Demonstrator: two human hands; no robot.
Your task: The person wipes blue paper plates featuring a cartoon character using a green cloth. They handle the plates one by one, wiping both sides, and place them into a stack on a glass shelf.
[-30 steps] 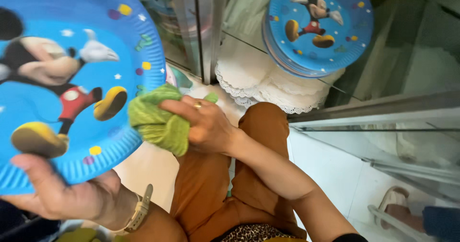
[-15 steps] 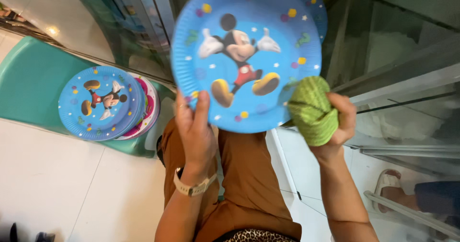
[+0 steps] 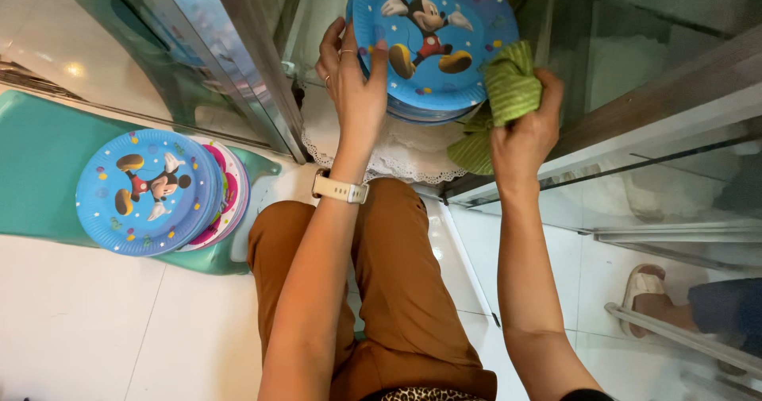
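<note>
Far inside the glass cabinet, the left hand [image 3: 352,71] grasps the rim of the top blue cartoon plate [image 3: 432,40] on a stack over a lace doily [image 3: 373,151], while the right hand [image 3: 524,135] clenches a green cloth [image 3: 508,91] just right of it.

We see a bright, evenly lit scene — soft light, with only faint shadows on the white floor [image 3: 79,321]. A small glare spot sits on the floor just above the teal stool [image 3: 40,171], and the glass panels [image 3: 659,187] to its right carry milky reflections. Focus is sharp at centre — straight lines bow toward the edges.
</note>
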